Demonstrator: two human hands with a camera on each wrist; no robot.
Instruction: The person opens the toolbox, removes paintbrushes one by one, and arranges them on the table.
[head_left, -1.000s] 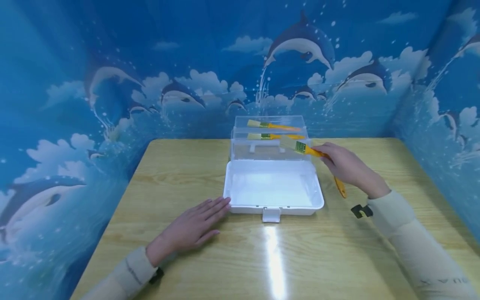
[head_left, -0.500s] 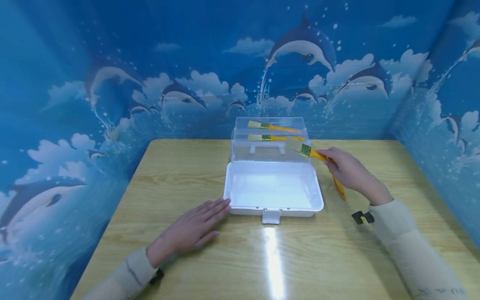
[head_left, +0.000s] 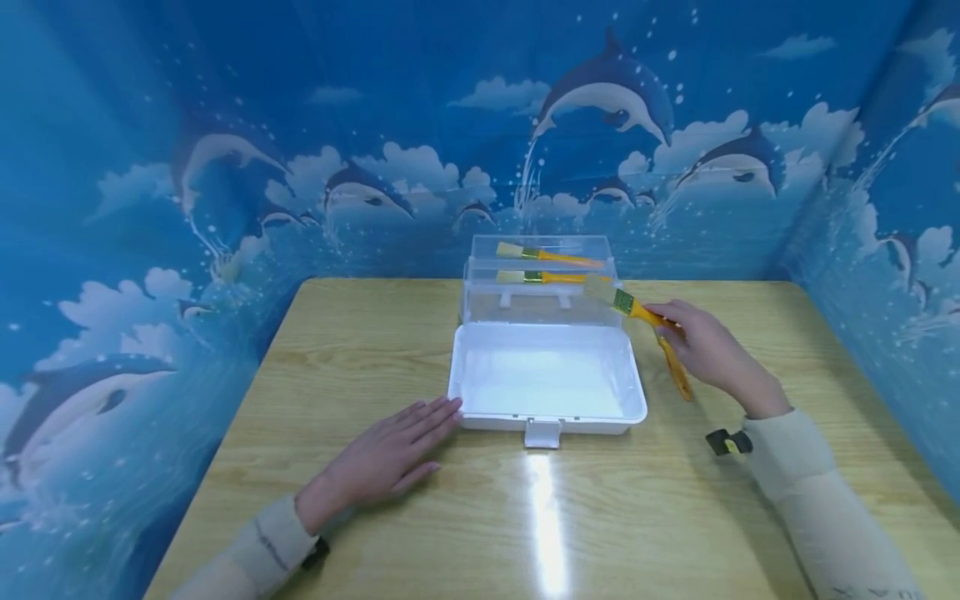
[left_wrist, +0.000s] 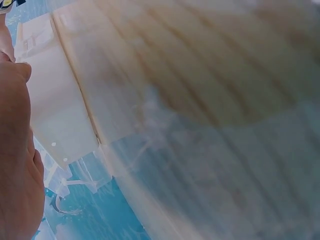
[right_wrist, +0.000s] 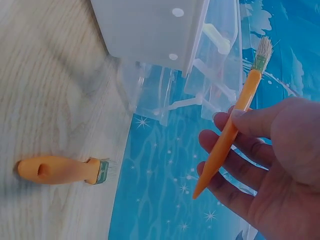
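My right hand [head_left: 708, 346] pinches a paintbrush [head_left: 637, 311] by its orange handle, thumb against fingers. Its pale bristles point left, over the right end of the box's raised trays. In the right wrist view the held paintbrush [right_wrist: 235, 122] slants across my fingers. A second paintbrush [right_wrist: 55, 170] lies on the table under that hand; only its orange handle [head_left: 675, 371] shows in the head view. My left hand [head_left: 382, 454] lies flat with straight fingers, fingertips at the front left corner of the open white box [head_left: 637, 410]. Two more paintbrushes [head_left: 551, 254] lie in the clear upper trays [head_left: 480, 290].
A white latch [head_left: 542, 433] hangs at the front of the box. The wooden table [head_left: 360, 333] reaches back to a blue dolphin-print curtain [head_left: 420, 100], which also rises on both sides.
My right hand has drawn a little to the right and nearer to me, carrying the paintbrush away from the trays. The left hand and the box keep their places.
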